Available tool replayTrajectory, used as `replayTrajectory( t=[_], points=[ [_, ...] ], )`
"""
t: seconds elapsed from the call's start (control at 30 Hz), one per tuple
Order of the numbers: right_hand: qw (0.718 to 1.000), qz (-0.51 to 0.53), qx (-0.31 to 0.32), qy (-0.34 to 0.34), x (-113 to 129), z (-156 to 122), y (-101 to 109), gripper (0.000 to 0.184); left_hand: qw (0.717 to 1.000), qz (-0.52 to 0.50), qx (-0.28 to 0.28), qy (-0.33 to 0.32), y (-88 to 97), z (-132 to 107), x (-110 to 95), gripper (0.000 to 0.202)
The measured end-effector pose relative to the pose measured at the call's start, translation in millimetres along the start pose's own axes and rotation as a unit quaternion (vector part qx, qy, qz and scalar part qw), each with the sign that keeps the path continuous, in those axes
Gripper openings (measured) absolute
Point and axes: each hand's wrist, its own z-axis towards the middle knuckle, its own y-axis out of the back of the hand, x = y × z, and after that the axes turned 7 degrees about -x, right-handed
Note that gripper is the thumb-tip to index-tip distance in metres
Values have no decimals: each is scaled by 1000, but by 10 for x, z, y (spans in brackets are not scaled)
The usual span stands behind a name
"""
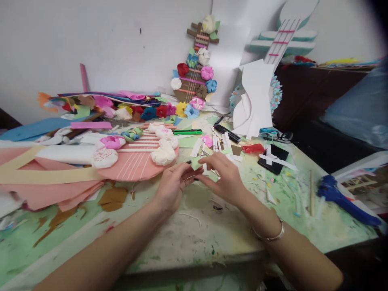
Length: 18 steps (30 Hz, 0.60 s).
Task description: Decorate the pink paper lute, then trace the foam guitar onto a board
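Note:
Between my two hands is a small light-green piece of paper (pixel 196 163), held above the table. My left hand (pixel 177 180) pinches its left side between thumb and fingers. My right hand (pixel 224 178) curves over from the right, with its fingertips at the paper's right edge; a bracelet (pixel 274 234) circles that wrist. Just left of my hands lies a pink paper instrument body (pixel 136 167) with white strings and white paper flowers (pixel 165 151) on it. Behind my fingers are white paper strips and rolled sticks (pixel 216 141).
A blue glue gun (pixel 345 202) lies at the right, near a black phone (pixel 274 159) and glasses (pixel 283 136). A green cutter (pixel 188 132) and black markers (pixel 226 131) lie farther back. A flower-covered brown instrument (pixel 194 76) and a white one (pixel 257 97) lean against the wall.

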Motion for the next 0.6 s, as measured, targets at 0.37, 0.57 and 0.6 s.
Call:
replayTrajectory(
  t=[0.37,0.57,0.6],
  points=[
    [993,74,-86,11,-46,-21,-13,16,999,-18,26,6,18,1,48,11],
    [962,240,-41,-124,-8,4,69,13,997,30,31,-67,28,28,-82,17],
    [954,256,-39,-151,-4,6,73,11,995,42,33,-89,32,29,-96,15]
  ],
)
